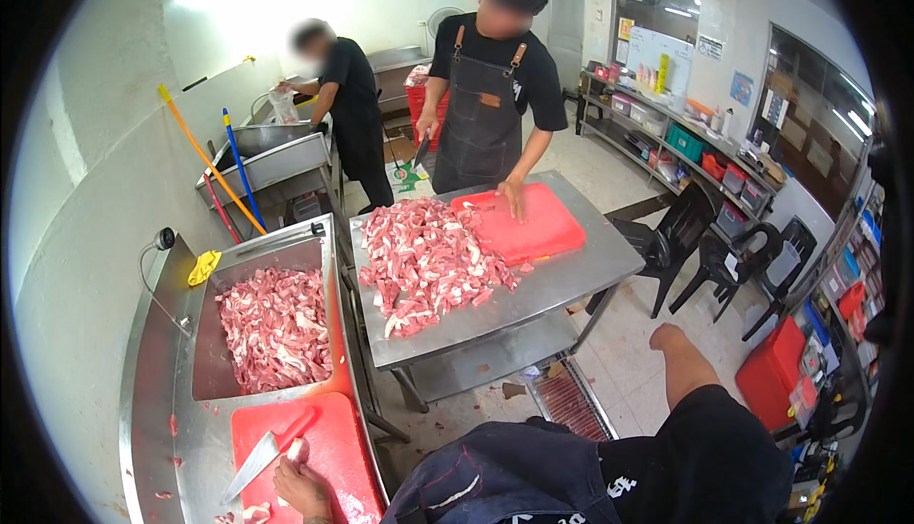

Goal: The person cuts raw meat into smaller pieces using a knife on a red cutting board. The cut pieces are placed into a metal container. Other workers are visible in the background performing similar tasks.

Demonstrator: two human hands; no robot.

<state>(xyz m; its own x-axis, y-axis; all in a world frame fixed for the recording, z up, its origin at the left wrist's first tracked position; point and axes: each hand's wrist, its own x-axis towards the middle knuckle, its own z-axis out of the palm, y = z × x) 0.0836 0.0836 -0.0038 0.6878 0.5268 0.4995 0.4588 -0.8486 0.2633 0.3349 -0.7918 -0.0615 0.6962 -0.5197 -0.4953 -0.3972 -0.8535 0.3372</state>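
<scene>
My left hand (303, 487) is on a red cutting board (343, 445) at the bottom left, its fingers bent around a piece of raw meat (298, 450). A knife with a red handle (251, 465) lies across the board just beyond my fingers, with no hand on it. More meat scraps (255, 512) lie by the board's near edge. Past the board, a steel sink basin (207, 374) holds a large heap of cut raw meat (278, 331). My right arm is bent at the right, and its hand is out of view.
Across a steel table (600, 253), a co-worker (485, 103) holds a knife (421, 153) beside a meat pile (435, 260) and a red board (535, 224). Another person (350, 103) works at a far sink. Black chairs (664, 245) and a floor grate (571, 395) are to the right.
</scene>
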